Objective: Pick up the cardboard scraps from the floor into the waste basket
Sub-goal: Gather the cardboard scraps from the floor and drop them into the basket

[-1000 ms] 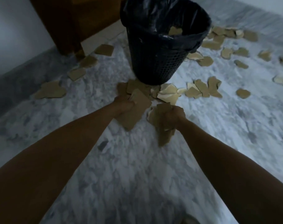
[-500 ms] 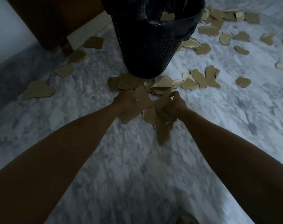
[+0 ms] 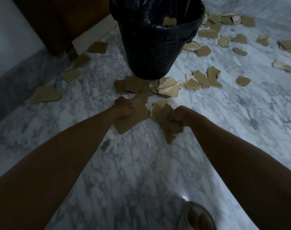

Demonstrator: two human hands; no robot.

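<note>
A black mesh waste basket (image 3: 151, 52) lined with a black bag stands on the marble floor, a cardboard scrap (image 3: 169, 20) showing inside. My left hand (image 3: 124, 108) grips a large flat cardboard scrap (image 3: 134, 117) just in front of the basket. My right hand (image 3: 179, 115) is closed on a bunch of torn cardboard scraps (image 3: 164, 120). A heap of scraps (image 3: 168, 87) lies at the basket's foot, beyond both hands. Several more scraps (image 3: 208, 33) are strewn to the right and behind the basket.
A dark wooden cabinet (image 3: 58, 25) stands at the back left, with scraps (image 3: 46, 95) on the floor near it. A wall runs along the left. A foot in a sandal (image 3: 198, 216) shows at the bottom.
Both hands have drawn slightly apart with their scraps still held, the right hand moving right and down. The view has tilted a little, so the basket sits lower in frame.
</note>
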